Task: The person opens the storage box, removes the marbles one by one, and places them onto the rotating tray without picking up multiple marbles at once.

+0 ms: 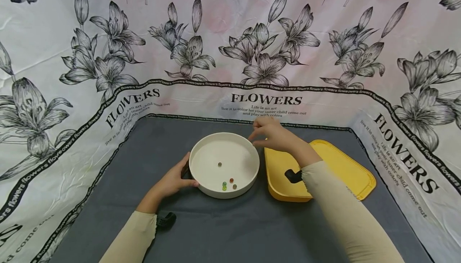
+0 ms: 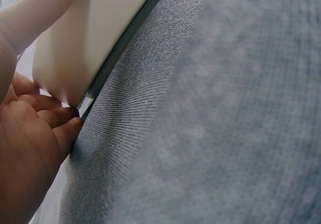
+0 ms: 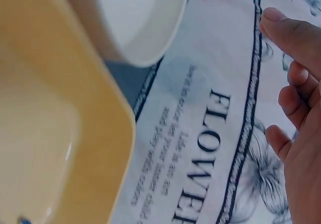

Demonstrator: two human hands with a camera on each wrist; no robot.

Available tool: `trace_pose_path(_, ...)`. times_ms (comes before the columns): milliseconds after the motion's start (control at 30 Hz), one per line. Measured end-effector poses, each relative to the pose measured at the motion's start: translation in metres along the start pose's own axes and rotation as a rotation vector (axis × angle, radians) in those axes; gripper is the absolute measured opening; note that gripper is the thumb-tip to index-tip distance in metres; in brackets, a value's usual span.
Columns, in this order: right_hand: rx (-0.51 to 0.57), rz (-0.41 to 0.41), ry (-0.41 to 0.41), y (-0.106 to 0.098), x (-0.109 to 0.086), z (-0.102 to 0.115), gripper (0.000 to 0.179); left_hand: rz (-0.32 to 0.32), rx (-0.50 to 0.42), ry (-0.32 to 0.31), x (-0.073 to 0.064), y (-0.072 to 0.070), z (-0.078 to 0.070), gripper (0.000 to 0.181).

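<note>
A round white bowl (image 1: 207, 151) with low walls stands on the grey cloth. Several small glassy beads lie on its floor: a green bead (image 1: 224, 183), a red bead (image 1: 231, 180) and brownish ones among them. My left hand (image 1: 175, 182) holds the bowl's left side, thumb toward the front, fingers round the wall near its base in the left wrist view. Raised over the bowl's far right rim, my right hand (image 1: 275, 135) has loosely bent fingers, with nothing visible between them. Right of the bowl is a yellow container (image 1: 288, 196), partly hidden by the right forearm.
A yellow lid (image 1: 343, 167) lies at the right, beside the container. Inside the container, a small blue thing (image 3: 24, 220) shows at the edge of the right wrist view. Flower-printed cloth (image 1: 266, 67) rises behind and at both sides of the grey surface (image 1: 216, 231).
</note>
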State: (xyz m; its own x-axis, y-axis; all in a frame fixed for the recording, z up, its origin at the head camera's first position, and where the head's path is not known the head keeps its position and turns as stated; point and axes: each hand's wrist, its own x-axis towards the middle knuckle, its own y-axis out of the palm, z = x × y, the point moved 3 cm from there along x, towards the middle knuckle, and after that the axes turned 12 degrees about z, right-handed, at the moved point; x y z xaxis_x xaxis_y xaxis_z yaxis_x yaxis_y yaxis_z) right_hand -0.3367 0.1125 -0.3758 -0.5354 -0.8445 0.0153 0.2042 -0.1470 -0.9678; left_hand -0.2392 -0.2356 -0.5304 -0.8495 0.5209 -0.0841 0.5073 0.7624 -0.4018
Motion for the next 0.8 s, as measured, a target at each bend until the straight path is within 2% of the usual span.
trace_pose_path(267, 0.034, -0.022, 0.054, -0.007, -0.046, -0.015, 0.016, 0.009, 0.001, -0.007, 0.001, 0.003, 0.002, 0.127)
trace_pose_path(467, 0.008, -0.067, 0.062, -0.006, -0.073, -0.025, 0.017, 0.010, -0.013, -0.012, -0.002, 0.004, 0.002, 0.127)
trace_pose_path(633, 0.009, -0.031, 0.126, -0.007, -0.089, -0.036, 0.018, -0.001, 0.007, -0.033, -0.002, 0.002, 0.000, 0.128)
trace_pose_path(800, 0.022, 0.012, 0.176, -0.005, -0.099, -0.043, 0.018, -0.004, 0.014, -0.029, 0.000, 0.002, 0.001, 0.125)
